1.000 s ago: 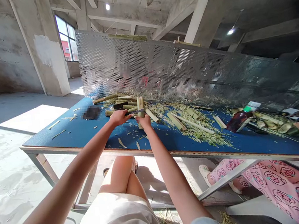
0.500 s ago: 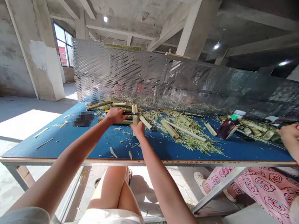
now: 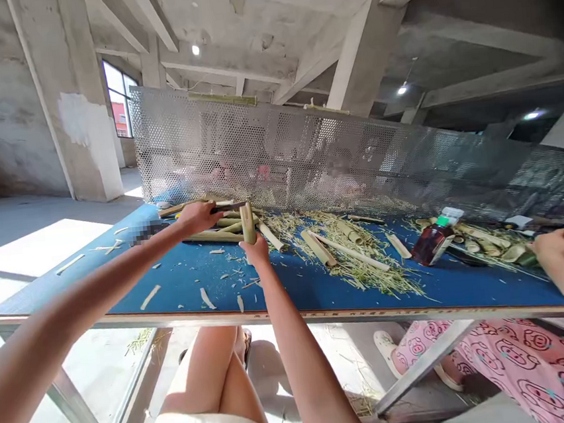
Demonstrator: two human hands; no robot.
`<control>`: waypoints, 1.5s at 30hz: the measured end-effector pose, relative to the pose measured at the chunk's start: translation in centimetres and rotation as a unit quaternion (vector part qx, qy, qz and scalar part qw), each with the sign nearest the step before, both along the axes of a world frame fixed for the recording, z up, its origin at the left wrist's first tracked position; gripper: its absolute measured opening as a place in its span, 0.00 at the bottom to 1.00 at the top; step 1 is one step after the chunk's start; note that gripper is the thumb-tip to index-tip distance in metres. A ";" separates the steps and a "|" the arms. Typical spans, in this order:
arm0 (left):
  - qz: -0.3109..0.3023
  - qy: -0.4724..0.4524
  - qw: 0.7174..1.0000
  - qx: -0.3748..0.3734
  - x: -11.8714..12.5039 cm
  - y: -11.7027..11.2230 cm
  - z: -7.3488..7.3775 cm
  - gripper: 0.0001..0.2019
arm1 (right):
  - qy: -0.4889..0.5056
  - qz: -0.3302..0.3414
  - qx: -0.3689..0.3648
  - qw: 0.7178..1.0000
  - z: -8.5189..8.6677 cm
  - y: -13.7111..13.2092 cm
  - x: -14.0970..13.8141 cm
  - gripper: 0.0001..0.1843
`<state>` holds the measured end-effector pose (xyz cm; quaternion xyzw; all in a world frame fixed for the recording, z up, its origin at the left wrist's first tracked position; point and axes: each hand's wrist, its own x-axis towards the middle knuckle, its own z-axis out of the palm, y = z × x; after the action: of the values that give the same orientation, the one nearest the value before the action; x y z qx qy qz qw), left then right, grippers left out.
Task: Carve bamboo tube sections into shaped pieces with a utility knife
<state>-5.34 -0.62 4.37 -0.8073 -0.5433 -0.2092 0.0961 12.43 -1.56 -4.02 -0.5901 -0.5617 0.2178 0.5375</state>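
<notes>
My left hand (image 3: 198, 219) is closed around the dark handle of a knife (image 3: 232, 207), whose blade points right and meets the upper end of a bamboo piece (image 3: 248, 223). That bamboo stands nearly upright on the blue tabletop (image 3: 180, 294), and the fingers of my right hand (image 3: 255, 247) are wrapped round its lower part. Behind and left of it lie several bamboo lengths (image 3: 209, 236). Pale shavings (image 3: 207, 298) are scattered in front of my hands.
A perforated metal screen (image 3: 276, 145) borders the table's back. Split bamboo (image 3: 318, 248) lies among shredded strips right of my hands. Farther right stands a bottle of dark red liquid (image 3: 429, 242). A co-worker's hand (image 3: 559, 248) is at the far right.
The knife has moved up from the bamboo's middle to its top, with my left hand shifting slightly left. My right hand still grips the bamboo. The view has tilted slightly.
</notes>
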 end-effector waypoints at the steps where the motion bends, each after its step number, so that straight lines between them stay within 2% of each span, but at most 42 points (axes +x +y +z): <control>1: -0.001 0.019 1.000 -0.004 0.1 -0.3 -0.2 0.17 | 0.005 0.000 -0.005 1.000 0.0 0.1 0.0 0.12; 4: -0.011 0.071 0.997 -0.008 0.9 -1.0 -1.3 0.21 | 0.023 0.007 -0.023 0.999 -0.2 0.3 0.0 0.09; 7: -0.018 0.105 0.994 -0.002 1.5 -1.3 -2.5 0.25 | 0.040 0.014 -0.034 0.999 -0.4 0.4 -0.2 0.10; 11: -0.012 0.125 0.992 0.011 1.7 -1.3 -3.0 0.28 | 0.041 0.006 -0.037 0.998 -0.3 0.2 -0.3 0.11; 17: 0.011 0.120 0.992 0.035 2.1 -0.4 -2.5 0.31 | 0.033 -0.002 -0.049 0.998 0.0 0.2 -0.3 0.12; 24: 0.002 0.121 0.992 0.046 3.8 2.7 -0.9 0.31 | 0.064 -0.013 -0.091 0.994 -0.1 0.6 0.1 0.12; 30: -0.014 0.131 0.990 0.057 4.2 4.3 -0.3 0.32 | 0.071 -0.019 -0.104 0.992 0.1 0.6 0.2 0.11; 38: -0.009 0.144 0.988 0.059 3.0 4.9 -0.1 0.32 | 0.052 -0.022 -0.114 0.992 0.8 0.1 0.0 0.14; 45: -0.003 0.132 0.990 0.050 3.5 4.5 -0.5 0.33 | 0.074 -0.012 -0.124 0.989 0.7 0.2 0.1 0.15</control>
<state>-1.82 3.85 3.83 -0.8237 -0.5123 -0.1278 0.2067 12.53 -1.36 -3.29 -0.6413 -0.4817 0.3223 0.5028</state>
